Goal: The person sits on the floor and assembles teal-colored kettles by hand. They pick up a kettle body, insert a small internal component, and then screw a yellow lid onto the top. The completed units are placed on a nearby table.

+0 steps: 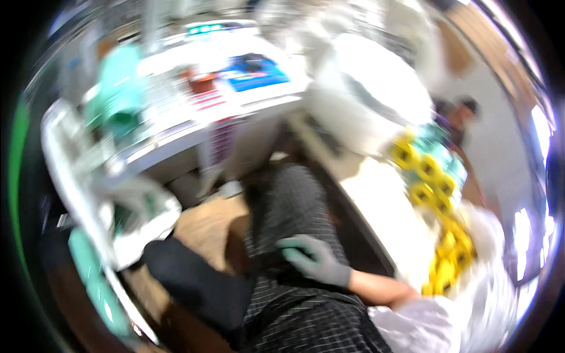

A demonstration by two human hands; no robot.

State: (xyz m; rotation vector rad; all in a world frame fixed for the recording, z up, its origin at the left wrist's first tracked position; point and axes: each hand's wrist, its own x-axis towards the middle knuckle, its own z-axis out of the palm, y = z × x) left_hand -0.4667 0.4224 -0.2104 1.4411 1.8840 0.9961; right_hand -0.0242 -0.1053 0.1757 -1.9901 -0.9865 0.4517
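My right hand (313, 259), in a grey knit glove with teal-coated fingers, lies on my thigh over dark checked cloth (300, 203). Its fingers are loosely bent and a little apart, and I see nothing held in them. My left hand is out of view. To the left, my other leg (194, 282) shows as a plain black shape. Motion blurs much of the picture.
Ahead stands a white work table (170, 138) with a teal roll (120, 85), a blue flat pack (256, 72) and a reddish-brown item (203, 82). At right, yellow-ended rolls (441, 188) lie beside a large white bundle (371, 94). A person (462, 115) is farther back.
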